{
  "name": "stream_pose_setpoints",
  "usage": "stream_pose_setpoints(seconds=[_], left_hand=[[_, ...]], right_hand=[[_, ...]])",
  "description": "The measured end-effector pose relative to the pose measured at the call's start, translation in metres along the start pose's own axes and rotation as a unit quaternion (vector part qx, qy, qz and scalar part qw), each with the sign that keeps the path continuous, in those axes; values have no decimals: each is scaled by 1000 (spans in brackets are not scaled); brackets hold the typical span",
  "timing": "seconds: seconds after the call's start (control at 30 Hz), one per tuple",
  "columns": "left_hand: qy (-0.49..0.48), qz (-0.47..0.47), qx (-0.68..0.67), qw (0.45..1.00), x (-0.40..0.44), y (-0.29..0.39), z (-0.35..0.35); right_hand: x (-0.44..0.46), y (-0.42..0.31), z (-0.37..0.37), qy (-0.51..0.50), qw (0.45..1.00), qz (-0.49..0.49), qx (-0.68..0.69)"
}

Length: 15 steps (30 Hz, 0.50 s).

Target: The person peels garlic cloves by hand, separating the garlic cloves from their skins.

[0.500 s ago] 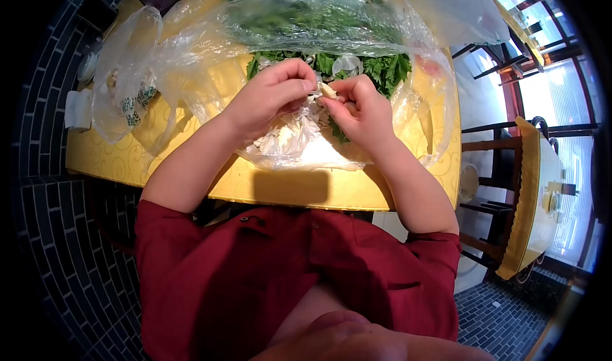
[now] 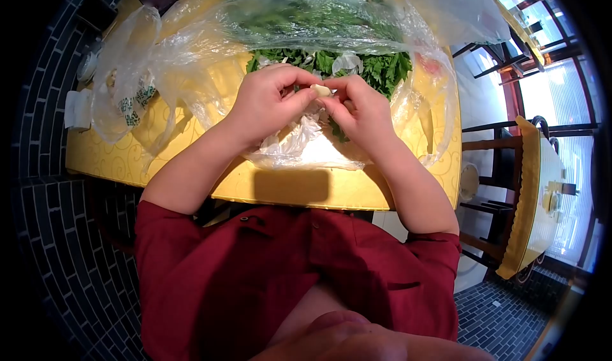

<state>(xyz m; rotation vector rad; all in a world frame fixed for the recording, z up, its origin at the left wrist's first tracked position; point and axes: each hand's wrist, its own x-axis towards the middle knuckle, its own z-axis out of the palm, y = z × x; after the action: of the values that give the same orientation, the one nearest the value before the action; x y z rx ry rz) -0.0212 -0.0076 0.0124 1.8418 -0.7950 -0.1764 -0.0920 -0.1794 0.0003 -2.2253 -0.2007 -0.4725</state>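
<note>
Between the fingertips of both hands is a small pale garlic clove (image 2: 321, 90). My left hand (image 2: 271, 103) pinches it from the left, thumb and index finger pressed close. From the right, my right hand (image 2: 358, 106) holds it, fingers bent around it. Below the hands lies a pile of whitish peelings (image 2: 293, 139) on clear plastic, partly hidden by my left hand. Leafy green herbs (image 2: 386, 74) lie just beyond the hands, with more greens seen through a clear plastic bag (image 2: 306, 26).
A yellow patterned tablecloth (image 2: 105, 155) covers the table. At the left stand a clear bag with green print (image 2: 131, 103) and a white box (image 2: 78, 110). Another table (image 2: 539, 198) with chairs is at the right, and a dark brick wall (image 2: 48, 233) at the left.
My left hand has moved slightly right and closed in on the clove. The clove has turned and sits more to the left, between both hands' fingertips.
</note>
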Motion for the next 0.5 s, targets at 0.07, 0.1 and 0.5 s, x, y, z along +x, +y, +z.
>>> stream_pose_setpoints(seconds=[0.07, 0.1, 0.5], left_hand=[[16, 10, -11, 1000, -1, 0, 2], [11, -12, -24, 1000, -2, 1, 1], [49, 20, 1, 999, -3, -4, 5]], right_hand=[[0, 2, 2, 21, 1000, -10, 13], [-1, 1, 2, 19, 1000, -5, 11], [-2, 0, 4, 5, 1000, 24, -2]])
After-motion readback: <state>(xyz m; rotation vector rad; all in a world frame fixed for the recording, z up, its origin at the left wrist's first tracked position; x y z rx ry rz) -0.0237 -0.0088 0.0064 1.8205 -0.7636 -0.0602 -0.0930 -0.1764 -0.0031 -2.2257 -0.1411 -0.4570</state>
